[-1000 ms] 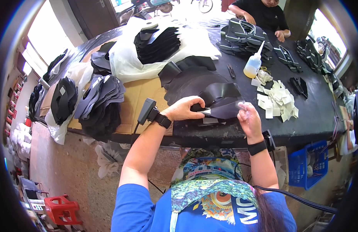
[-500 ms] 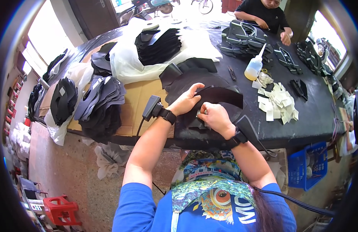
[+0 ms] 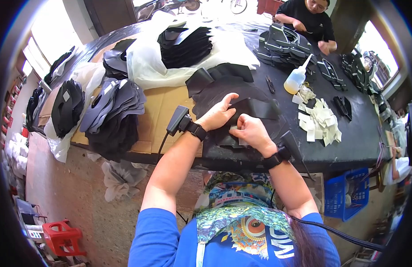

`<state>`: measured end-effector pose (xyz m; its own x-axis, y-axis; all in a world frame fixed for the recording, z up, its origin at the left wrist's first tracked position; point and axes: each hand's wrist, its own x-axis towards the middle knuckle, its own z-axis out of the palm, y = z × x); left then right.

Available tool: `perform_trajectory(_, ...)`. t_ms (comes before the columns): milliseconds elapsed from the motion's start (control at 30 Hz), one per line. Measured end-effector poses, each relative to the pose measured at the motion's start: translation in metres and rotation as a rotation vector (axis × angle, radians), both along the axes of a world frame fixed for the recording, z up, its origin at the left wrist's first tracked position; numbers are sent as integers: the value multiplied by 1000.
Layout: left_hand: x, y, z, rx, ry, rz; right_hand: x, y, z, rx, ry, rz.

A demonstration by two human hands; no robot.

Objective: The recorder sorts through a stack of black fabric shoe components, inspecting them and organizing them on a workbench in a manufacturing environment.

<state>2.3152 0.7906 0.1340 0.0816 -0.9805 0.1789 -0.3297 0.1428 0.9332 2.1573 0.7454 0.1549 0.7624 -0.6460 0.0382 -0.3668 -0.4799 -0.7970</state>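
My left hand rests on a dark, curved sheet piece, thumb and forefinger spread apart; its other fingers are partly hidden. Close beside it, my right hand is closed in a pinch over the same dark material. A bit of a small pale piece shows at its fingertips. Beneath both hands lies a spread of black sheet pieces, near the table's front edge. Loose small white rectangular pieces form a heap to the right of my hands.
A squeeze bottle with yellowish liquid stands beyond the white heap, near dark snips. Stacked grey and black pieces lie left on cardboard. Across the black table, a person works beside black stacks. A blue basket stands below.
The curved dark piece beside my left hand now lies flatter. My right hand has shifted slightly right, still pinching. The other person's hand has moved and is blurred.
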Motion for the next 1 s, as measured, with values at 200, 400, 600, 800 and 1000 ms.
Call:
perform_trajectory(200, 2, 2, -13, -49, 115, 105, -2, 1, -8, -127, -96, 21)
perform_trajectory(400, 4, 0, -8, -39, 13, -62, -4, 16, -13, -527, -17, 41)
perform_trajectory(600, 5, 8, -4, -10, 3, -148, -5, 4, -23, -360, -280, -79)
perform_trajectory(800, -4, 23, 28, 5, -283, -214, -67, -30, -26, 939, -1019, -236)
perform_trajectory(1000, -11, 31, 26, -1, -401, -173, -102, -23, -15, 1096, -989, 26)
